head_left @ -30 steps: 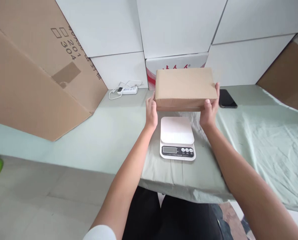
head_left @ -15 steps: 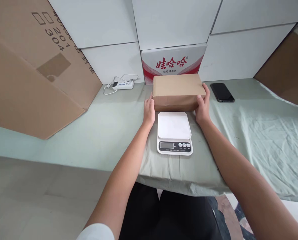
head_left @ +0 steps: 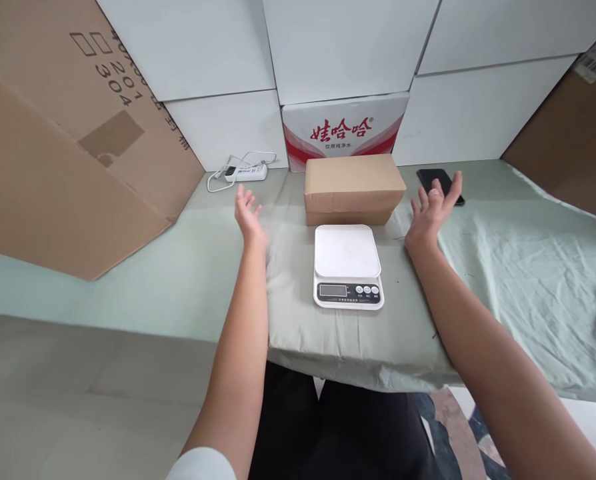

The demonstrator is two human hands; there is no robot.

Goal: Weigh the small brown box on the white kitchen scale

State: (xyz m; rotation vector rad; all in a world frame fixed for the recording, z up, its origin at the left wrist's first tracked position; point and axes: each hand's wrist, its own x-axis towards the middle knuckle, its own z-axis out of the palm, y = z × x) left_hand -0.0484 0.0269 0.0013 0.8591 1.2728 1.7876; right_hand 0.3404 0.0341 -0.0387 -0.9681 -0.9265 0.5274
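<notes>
A closed brown cardboard box rests on the cloth-covered table, right behind a white digital kitchen scale. The scale's platform is bare, and its dark panel with a display and buttons faces me. Left of the box, apart from it, my left hand is open with fingers spread. My right hand is also open, off the box's right side, its fingers partly in front of a black smartphone. Neither hand holds anything.
A white power strip with a cable lies at the back left. Behind the brown box stands a red-and-white carton against white panels. Large cardboard sheets flank the left; more cardboard stands right.
Both hands have let go of the brown box and moved apart, left hand to the left, right hand to the right. The box stays behind the scale.
</notes>
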